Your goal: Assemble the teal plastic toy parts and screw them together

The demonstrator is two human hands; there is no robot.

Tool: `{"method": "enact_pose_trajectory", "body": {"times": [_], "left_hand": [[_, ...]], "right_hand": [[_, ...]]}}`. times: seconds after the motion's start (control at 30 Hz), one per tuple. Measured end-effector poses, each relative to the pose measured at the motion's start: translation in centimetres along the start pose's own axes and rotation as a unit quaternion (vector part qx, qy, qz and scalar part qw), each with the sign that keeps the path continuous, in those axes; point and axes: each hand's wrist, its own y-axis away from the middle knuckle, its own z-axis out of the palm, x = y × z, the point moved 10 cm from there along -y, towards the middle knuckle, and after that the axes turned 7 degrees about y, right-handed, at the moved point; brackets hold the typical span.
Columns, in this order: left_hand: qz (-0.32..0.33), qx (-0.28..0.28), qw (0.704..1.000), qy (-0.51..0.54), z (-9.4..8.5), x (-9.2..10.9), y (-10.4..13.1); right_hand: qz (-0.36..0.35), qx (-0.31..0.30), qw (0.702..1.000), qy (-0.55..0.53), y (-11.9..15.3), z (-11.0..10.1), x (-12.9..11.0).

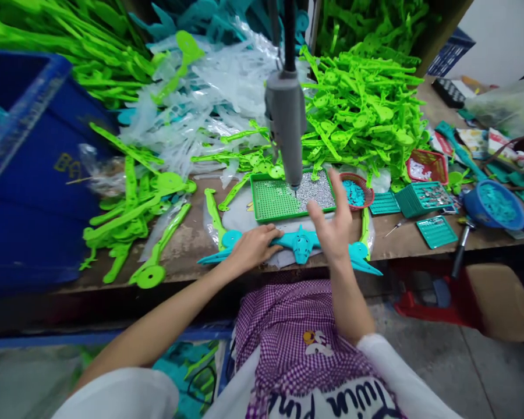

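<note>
My left hand [257, 247] is closed on the left arm of a turquoise plastic part [303, 244], which lies near the table's front edge. This part has a rounded middle and pointed ends on both sides. Above its right side, my right hand [337, 227] is raised with fingers apart and holds nothing. A grey electric screwdriver [286, 119] hangs tip down just left of the right hand's fingers. Behind the part sits a green tray [268, 201] with small silvery screws [314, 189] heaped mostly in its right half. Lime green plastic pieces [213, 215] flank the turquoise part.
A big blue bin [70, 145] stands at the left. Lime green pieces [353, 110] and clear plastic bags [205, 81] pile up behind. To the right are a red basket [369, 195], teal trays [436, 231], a blue bowl [493, 206] and a hammer [461, 247] overhanging the edge.
</note>
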Motion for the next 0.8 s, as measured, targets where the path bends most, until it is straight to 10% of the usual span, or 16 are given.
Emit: {"method": "enact_pose_trajectory", "body": {"times": [0.07, 0.27, 0.6, 0.8], "left_hand": [[-0.008, -0.005, 1.0, -0.006, 0.0, 0.0, -0.1], [-0.009, -0.02, 1.0, -0.009, -0.2, 0.4, 0.0], [0.002, -0.025, 1.0, 0.004, 0.4, 0.0, -0.1], [-0.002, -0.043, 0.999, -0.008, 0.3, 0.3, -0.1]], "right_hand": [[-0.012, 0.066, 0.997, -0.039, -4.5, 0.9, -1.4], [-0.087, -0.068, 0.993, -0.052, -8.3, 8.2, -2.8], [-0.14, 0.025, 0.982, -0.128, -6.7, 5.9, -2.6], [-0.013, -0.047, 0.967, -0.251, -9.1, 7.9, -0.3]]}}
